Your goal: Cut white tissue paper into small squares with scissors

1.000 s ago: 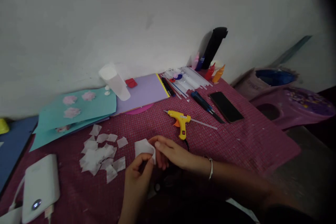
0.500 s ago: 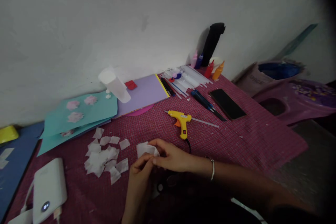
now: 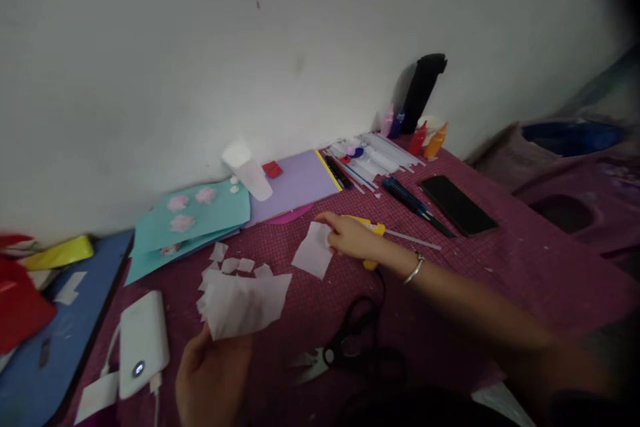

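Observation:
My left hand (image 3: pixel 215 373) pinches the lower edge of a thin white paper sheet (image 3: pixel 250 307), held spread out over a pile of small white paper squares (image 3: pixel 230 265). My right hand (image 3: pixel 353 237) has its fingers closed at the right corner of another white paper piece (image 3: pixel 311 252). Whether that piece is lifted off the tabletop, I cannot tell. Partly hidden behind my right hand and wrist is a yellow glue gun (image 3: pixel 373 227) with its glue stick (image 3: pixel 413 239). Black-handled scissors (image 3: pixel 345 343) lie open near me, their blades blurred.
Teal paper sheets (image 3: pixel 220 207) with pink paper flowers and a lilac sheet (image 3: pixel 300 180) lie along the wall. A white power bank (image 3: pixel 143 340) sits at left, on its cable. Toward the right are a blue cutter (image 3: pixel 407 199), a phone (image 3: pixel 457 205) and paint bottles (image 3: pixel 436 142).
My hands have moved apart: the left went left with the white sheet, the right reached forward to a separate paper piece. The scissors are now uncovered, and the view has turned left.

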The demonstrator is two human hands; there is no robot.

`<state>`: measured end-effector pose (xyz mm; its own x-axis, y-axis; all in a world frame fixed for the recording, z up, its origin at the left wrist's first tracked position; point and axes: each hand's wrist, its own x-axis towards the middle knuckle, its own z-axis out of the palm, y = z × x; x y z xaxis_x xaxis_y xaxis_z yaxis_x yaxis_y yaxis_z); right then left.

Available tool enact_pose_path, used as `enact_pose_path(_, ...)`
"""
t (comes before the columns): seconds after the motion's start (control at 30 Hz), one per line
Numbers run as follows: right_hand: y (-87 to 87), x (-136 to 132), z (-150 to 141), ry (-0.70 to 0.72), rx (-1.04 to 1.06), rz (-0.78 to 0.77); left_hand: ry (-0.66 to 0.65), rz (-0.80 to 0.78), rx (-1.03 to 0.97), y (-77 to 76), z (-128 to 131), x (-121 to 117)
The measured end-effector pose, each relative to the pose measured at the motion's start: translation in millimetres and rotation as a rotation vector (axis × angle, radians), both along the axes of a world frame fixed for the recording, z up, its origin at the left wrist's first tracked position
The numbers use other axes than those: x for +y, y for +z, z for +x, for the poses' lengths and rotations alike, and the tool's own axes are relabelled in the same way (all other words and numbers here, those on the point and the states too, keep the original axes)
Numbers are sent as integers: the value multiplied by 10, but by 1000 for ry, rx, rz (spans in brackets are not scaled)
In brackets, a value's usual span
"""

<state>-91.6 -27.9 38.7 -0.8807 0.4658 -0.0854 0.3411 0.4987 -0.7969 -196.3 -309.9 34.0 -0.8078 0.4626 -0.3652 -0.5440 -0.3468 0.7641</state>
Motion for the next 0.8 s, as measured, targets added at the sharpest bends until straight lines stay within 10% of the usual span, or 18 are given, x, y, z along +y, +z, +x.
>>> enact_pose_path(0.1,83,-22,-25,-71,145,258,30,-5,82,-5,-44,-187)
enact_pose_path(0.17,90,-244,-7,-40,283,129,44,-2,109,-14,-12,-215)
enact_pose_path(0.3,-15,-910,3,254,288,-847,18,-11,113,-1,119,-114)
enact_pose_path(0.43,-112,-1311,-52,135,280,-1446,43,14,17,48,233,44)
enact_pose_path(0.57,-131,-1271,-21,-139,291,-1432,49,81,-80,79,272,86)
enact_pose_path(0.8,-71,-966,182,-72,218,-1180,-51,-253,253,-10,302,9)
